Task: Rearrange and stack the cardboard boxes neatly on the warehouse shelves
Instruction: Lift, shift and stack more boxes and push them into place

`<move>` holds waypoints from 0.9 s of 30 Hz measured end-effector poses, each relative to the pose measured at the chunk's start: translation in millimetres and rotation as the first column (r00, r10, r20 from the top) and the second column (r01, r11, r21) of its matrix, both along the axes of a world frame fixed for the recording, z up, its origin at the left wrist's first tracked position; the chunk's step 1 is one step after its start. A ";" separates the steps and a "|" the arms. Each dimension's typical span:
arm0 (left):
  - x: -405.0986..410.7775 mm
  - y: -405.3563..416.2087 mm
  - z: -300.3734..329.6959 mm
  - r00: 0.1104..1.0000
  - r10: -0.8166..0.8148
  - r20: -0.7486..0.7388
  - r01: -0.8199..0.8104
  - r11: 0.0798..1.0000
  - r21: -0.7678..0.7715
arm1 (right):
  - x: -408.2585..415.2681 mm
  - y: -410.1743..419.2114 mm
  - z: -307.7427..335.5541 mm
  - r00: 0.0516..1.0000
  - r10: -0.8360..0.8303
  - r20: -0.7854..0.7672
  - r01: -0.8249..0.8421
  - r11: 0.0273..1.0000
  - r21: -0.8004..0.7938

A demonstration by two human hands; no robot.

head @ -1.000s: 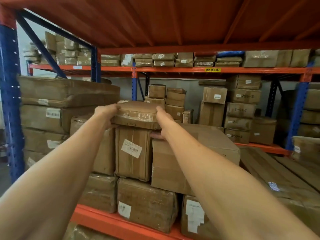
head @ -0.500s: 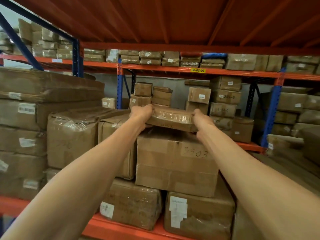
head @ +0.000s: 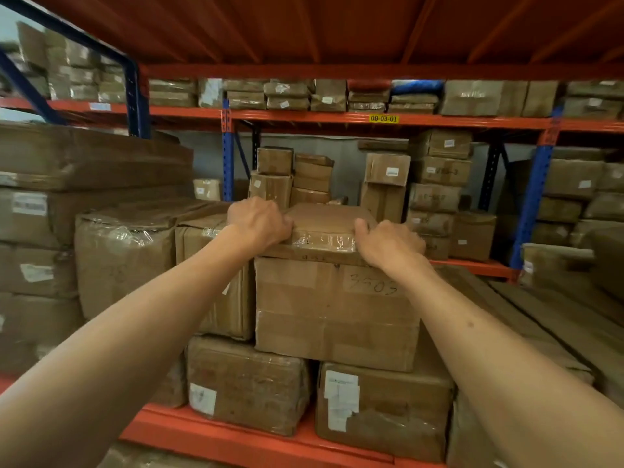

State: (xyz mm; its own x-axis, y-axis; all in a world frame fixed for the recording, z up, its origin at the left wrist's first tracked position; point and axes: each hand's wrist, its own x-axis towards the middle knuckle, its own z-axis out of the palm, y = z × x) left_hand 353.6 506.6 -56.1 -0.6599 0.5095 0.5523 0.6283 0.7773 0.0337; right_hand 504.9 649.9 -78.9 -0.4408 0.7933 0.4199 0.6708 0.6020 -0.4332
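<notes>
Curling over both ends of a flat plastic-wrapped box (head: pixel 322 228), the fingers (head: pixel 282 219) of the left hand (head: pixel 258 221) and right hand (head: pixel 391 244) grip it atop a box marked 3503 (head: pixel 334 312). Around stand taped cartons on an orange shelf beam (head: pixel 236 437), under an orange deck (head: pixel 337 28), with blue uprights (head: pixel 228 153) behind.

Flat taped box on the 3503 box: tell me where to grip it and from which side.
Grip the flat box at its two short ends, reaching from the front as both hands do now. It lies flat and thin on the 3503 box, so its ends are probably easiest to reach.
</notes>
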 end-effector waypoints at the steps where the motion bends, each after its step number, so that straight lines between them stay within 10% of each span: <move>1: -2.4 1.6 -4.0 1.000 -0.017 -0.020 0.017 1.000 0.007 | -0.6 0.1 -1.6 0.999 0.033 -0.001 -0.033 0.999 -0.002; 12: 47.2 46.1 8.6 0.969 -0.149 -0.198 0.162 0.986 0.047 | 59.4 8.8 10.5 0.964 0.177 -0.198 -0.222 0.948 -0.230; 19: 160.9 134.2 -7.1 0.841 -0.485 -0.240 0.528 0.833 0.167 | 203.1 88.3 8.7 0.961 -0.125 -0.245 0.100 0.988 -0.114; 27: 327.1 249.0 -41.7 0.707 -0.702 0.083 0.705 0.709 -0.014 | 414.2 187.8 -15.8 0.788 -0.470 -0.397 0.435 0.882 -0.181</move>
